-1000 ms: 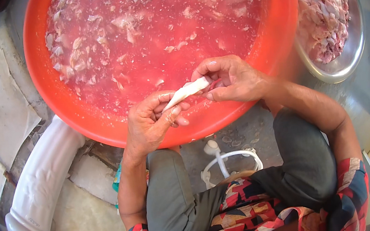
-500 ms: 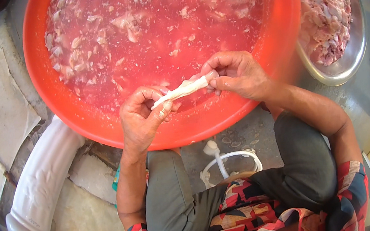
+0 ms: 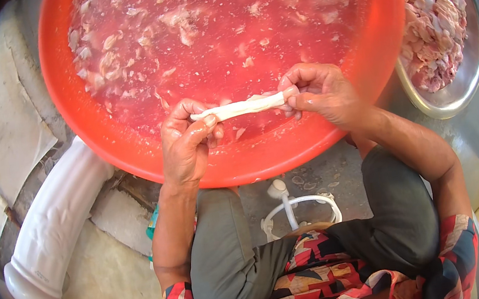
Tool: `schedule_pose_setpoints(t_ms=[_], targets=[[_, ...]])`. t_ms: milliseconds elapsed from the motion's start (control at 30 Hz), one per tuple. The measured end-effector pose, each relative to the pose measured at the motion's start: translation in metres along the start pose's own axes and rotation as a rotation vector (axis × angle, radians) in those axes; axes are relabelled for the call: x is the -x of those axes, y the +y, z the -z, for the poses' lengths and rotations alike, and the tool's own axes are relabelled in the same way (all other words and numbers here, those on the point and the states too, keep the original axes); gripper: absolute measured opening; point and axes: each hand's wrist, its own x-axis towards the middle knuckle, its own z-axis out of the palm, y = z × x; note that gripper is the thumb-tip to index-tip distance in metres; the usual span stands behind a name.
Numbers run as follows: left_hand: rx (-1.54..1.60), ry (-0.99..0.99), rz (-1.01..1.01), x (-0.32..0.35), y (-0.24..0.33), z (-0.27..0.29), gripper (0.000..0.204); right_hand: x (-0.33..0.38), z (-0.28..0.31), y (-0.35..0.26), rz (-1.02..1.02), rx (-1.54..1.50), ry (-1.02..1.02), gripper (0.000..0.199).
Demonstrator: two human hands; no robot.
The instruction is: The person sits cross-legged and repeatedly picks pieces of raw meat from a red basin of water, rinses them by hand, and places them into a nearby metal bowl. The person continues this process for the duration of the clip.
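From where I watch, the near rim of the red basin [image 3: 242,170] curves just beyond the knees, and I hold the pale strip [image 3: 240,109] level above the water inside that edge. My left hand [image 3: 189,133] has thumb and fingers pinched on its left end; my right hand [image 3: 322,95] pinches the right end, leaving the middle span bare between them. Sideways room is wider to the left over the water; on the right, the metal bowl [image 3: 447,110] crowds the basin's rim. I count two hands, one strip, one basin, one bowl, one white pillar [image 3: 56,228] and one white ring-shaped piece [image 3: 298,203] between the knees; the scraps [image 3: 179,19] in the water are too many to count. The strip looks smooth, slim and moist, the basin round and plastic-like, the bowl shiny, its meat [image 3: 437,20] lumpy and pink, the pillar glossy with raised relief and a flared near end.
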Motion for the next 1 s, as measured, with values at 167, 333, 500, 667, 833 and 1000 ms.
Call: schedule_pose_setpoints(t_ms=[167, 333, 500, 667, 833, 1000], targets=[[-0.120, 0.108, -0.012, -0.005, -0.009, 0.009, 0.012, 0.004, 0.007, -0.001, 0.050, 0.041, 0.016, 0.009], [-0.351, 0.084, -0.055, -0.009, -0.014, 0.009, 0.009, 0.019, 0.010, -0.019, 0.202, 0.097, -0.010, 0.009], [-0.743, 0.199, -0.234, -0.027, -0.014, 0.039, 0.012, 0.033, 0.024, -0.034, 0.341, 0.183, 0.087, 0.008], [-0.880, 0.585, -0.479, -0.055, 0.031, 0.089, 0.020, 0.083, 0.101, -0.047, 0.557, 0.254, 0.401, 0.015], [-1.497, 0.734, -0.896, -0.104, 0.086, 0.162, 0.043, 0.150, 0.190, -0.067, 0.886, 0.106, 0.733, 0.022], [-1.205, 0.629, -0.303, -0.119, 0.078, 0.155, 0.052, 0.159, 0.265, -0.038, 0.636, 0.392, 1.191, 0.018]])
